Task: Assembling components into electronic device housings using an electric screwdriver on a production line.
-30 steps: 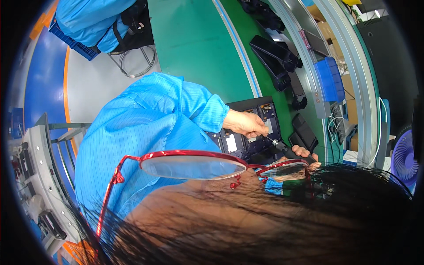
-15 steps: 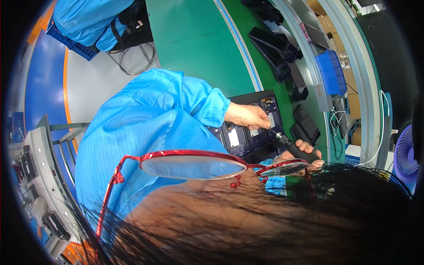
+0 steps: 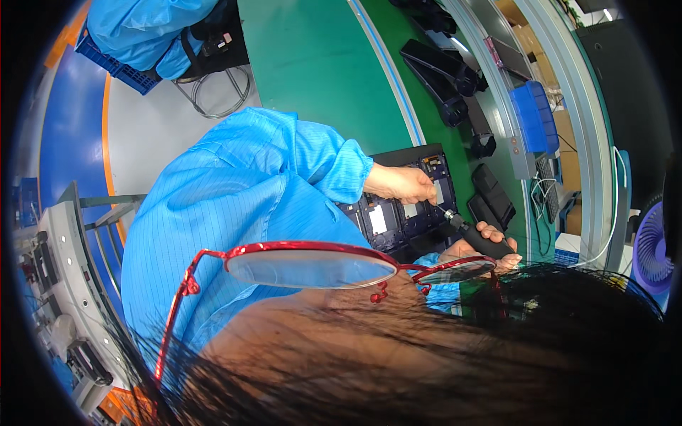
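My left hand [image 3: 405,184] has its thumb and fingertips pinched together at the tip of a thin metal bit. Whatever small thing sits between those fingertips is too small to make out. The bit belongs to a black electric screwdriver [image 3: 484,240] with a metal collar. My right hand [image 3: 503,260] wraps round its thick handle, partly hidden behind red-rimmed glasses. Below and beside my left hand lie several dark opened device housings [image 3: 380,219], with white rectangles and small circuit parts inside, in a row on the green bench.
Black holders [image 3: 444,71] and a black case [image 3: 491,197] stand along the bench's far strip. A blue bin [image 3: 534,117] hangs by the metal rail. At right are white cables [image 3: 616,206] and a purple fan [image 3: 652,245]. A blue-clothed bundle [image 3: 145,32] is at upper left.
Both hands keep their grips. My left hand has shifted very slightly to the right, and the screwdriver has turned a little with its collar showing more plainly.
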The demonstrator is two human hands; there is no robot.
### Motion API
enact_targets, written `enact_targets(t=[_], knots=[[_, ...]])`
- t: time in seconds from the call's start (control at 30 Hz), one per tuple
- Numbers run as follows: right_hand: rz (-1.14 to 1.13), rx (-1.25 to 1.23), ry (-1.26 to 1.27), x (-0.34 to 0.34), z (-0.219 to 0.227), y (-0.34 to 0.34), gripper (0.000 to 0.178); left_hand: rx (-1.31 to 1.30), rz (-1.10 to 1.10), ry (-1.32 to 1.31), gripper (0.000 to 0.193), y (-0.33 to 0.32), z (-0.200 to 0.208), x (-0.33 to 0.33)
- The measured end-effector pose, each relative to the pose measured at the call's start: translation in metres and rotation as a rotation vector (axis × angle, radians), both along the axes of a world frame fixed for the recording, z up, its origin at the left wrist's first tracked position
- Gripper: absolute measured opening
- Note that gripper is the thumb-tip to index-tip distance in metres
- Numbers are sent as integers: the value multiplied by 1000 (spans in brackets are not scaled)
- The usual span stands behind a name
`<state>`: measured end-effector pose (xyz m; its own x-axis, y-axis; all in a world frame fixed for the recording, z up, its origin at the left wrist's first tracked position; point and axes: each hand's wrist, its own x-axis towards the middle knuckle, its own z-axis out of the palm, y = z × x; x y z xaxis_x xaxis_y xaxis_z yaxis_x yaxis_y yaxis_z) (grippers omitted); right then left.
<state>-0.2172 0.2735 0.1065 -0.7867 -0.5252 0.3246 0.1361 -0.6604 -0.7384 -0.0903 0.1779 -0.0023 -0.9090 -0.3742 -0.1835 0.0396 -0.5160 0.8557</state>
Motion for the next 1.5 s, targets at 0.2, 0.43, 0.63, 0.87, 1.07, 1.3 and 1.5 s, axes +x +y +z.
enact_targets(t=[0.2, 0.43, 0.63, 0.87, 1.07, 1.3, 1.5], knots=[[-26, -3, -25, 8, 1, -2, 39, 32, -2, -23, 28, 0, 5, 2], [-50, -17, 79, 3, -4, 6, 40, 61, -21, -13, 32, 3, 1, 0], [-49, 5, -48, 10, 0, -5, 43, 8, 62, -19, 37, -2, 4, 13], [-25, -70, 0, 1, -6, -6, 40, 157, 21, -51, 38, -7, 6, 0], [-46, -74, 23, 1, -6, -3, 40, 125, 2, -33, 39, -4, -1, 0], [-39, -61, 37, 3, -9, -11, 39, 113, 8, -57, 38, -9, 3, 2], [105, -90, -71, 4, -15, -6, 33, -32, 64, -134, 37, -4, 13, 7]])
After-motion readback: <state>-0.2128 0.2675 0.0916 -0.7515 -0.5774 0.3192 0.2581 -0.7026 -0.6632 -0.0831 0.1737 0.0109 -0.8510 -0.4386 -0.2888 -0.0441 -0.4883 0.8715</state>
